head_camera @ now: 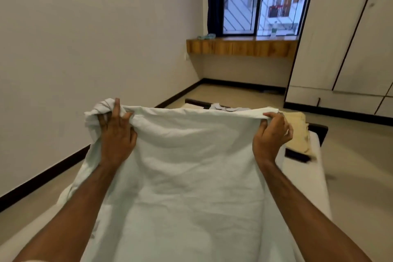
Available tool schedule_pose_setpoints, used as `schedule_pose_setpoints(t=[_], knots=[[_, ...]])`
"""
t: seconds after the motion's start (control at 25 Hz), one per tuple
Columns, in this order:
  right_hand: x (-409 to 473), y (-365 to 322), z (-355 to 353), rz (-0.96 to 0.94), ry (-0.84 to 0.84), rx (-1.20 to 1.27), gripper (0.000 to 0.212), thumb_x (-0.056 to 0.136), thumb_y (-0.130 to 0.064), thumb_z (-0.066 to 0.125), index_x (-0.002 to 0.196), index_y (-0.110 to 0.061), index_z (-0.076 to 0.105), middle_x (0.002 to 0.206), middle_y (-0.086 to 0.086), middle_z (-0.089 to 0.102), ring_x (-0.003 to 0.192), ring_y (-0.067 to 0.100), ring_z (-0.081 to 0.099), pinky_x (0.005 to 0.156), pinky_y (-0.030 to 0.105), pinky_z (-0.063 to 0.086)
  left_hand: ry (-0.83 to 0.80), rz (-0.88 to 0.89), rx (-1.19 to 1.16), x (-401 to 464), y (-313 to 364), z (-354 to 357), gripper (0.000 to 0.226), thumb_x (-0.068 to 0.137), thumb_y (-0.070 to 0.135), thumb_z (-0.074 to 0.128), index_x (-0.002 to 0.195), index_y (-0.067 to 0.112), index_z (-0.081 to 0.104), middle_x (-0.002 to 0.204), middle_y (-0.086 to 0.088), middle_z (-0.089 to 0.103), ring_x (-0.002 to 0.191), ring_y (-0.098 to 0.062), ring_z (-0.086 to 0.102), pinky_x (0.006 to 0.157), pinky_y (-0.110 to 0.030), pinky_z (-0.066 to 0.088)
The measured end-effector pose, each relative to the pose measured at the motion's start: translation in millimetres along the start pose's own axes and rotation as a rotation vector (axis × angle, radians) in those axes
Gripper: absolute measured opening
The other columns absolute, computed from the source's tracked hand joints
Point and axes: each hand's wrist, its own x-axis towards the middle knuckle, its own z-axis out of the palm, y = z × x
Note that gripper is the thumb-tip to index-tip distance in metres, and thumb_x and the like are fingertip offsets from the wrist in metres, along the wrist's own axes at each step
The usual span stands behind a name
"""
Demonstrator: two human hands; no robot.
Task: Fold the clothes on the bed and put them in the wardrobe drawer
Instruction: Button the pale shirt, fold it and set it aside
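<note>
A pale, white-green garment (pixel 191 166) hangs stretched out in front of me over the bed (pixel 319 189). My left hand (pixel 117 134) grips its bunched top left corner, and my right hand (pixel 272 132) pinches the top right edge. The cloth drapes down towards me and hides most of the bed. Beyond its top edge, grey clothes (pixel 225 107) and a cream folded cloth (pixel 297 130) lie at the far end of the bed. The wardrobe (pixel 350 38) stands at the right, doors closed, with low drawers (pixel 331 102) at its base.
A dark flat object (pixel 297 155) lies on the bed near the cream cloth. A wooden ledge (pixel 242 45) runs under the window at the far wall. Beige floor lies on both sides of the bed, with a plain wall at left.
</note>
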Motion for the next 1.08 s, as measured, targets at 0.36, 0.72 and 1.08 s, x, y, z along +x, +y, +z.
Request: schedule_pose_setpoints(t=[0.36, 0.72, 1.08], knots=[[2, 118, 155, 0.204, -0.321, -0.498, 0.015, 0.099, -0.027, 0.054, 0.109, -0.02, 0.063, 0.114, 0.007, 0.061, 0.113, 0.031, 0.048, 0.098, 0.049, 0.03, -0.516, 0.125, 0.256, 47, 3, 201, 0.065, 0.085, 0.024, 0.063, 0.146, 0.016, 0.041, 0.165, -0.016, 0.014, 0.14, -0.044, 0.031, 0.116, -0.063, -0.013], [-17, 211, 202, 0.222, -0.696, -0.762, 0.023, 0.093, -0.015, 0.061, 0.115, -0.022, 0.06, 0.116, 0.007, 0.064, 0.112, 0.033, 0.053, 0.098, 0.049, 0.031, -0.811, 0.027, 0.322, 23, 12, 290, 0.081, 0.097, 0.029, 0.054, 0.159, 0.022, 0.004, 0.167, -0.01, -0.002, 0.147, -0.04, 0.023, 0.113, -0.062, 0.028], [-82, 173, 199, -0.447, -1.571, -0.444, 0.065, 0.101, -0.066, 0.029, 0.159, -0.039, 0.019, 0.169, -0.007, 0.014, 0.154, 0.018, 0.011, 0.124, 0.052, 0.004, -0.982, 0.104, -0.205, -40, 100, 286, 0.066, 0.093, 0.074, 0.013, 0.154, 0.052, -0.001, 0.166, 0.016, -0.008, 0.154, -0.023, -0.006, 0.116, -0.067, -0.001]])
